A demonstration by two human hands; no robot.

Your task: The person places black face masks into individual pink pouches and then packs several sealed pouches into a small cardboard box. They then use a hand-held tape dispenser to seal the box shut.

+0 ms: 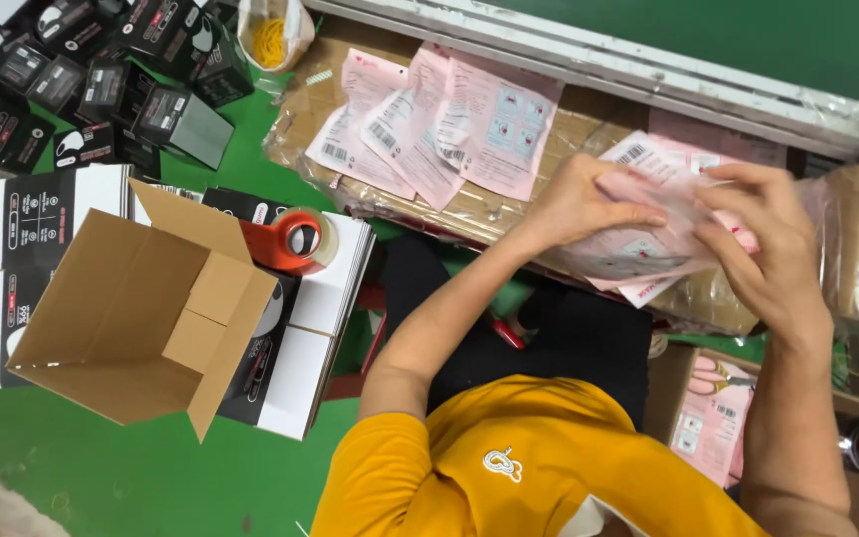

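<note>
My left hand [579, 204] and my right hand [763, 249] both grip a stack of pink packets [638, 254] with barcode labels, partly wrapped in a clear plastic bag [827, 214]. The left hand's fingers press on the top of the stack. The right hand holds its right end, fingers curled over the plastic. The stack is held above a flat cardboard sheet [579, 129]. More loose pink packets [449, 119] lie fanned out on that sheet, to the left of my hands.
An open empty cardboard box [141, 318] stands at the left on white and black cartons [12, 229]. A red tape dispenser [290, 239] sits beside it. Several small black boxes [101, 89] lie top left, by a bag of yellow rubber bands [270, 40]. A carton of pink packets [713, 418] is lower right.
</note>
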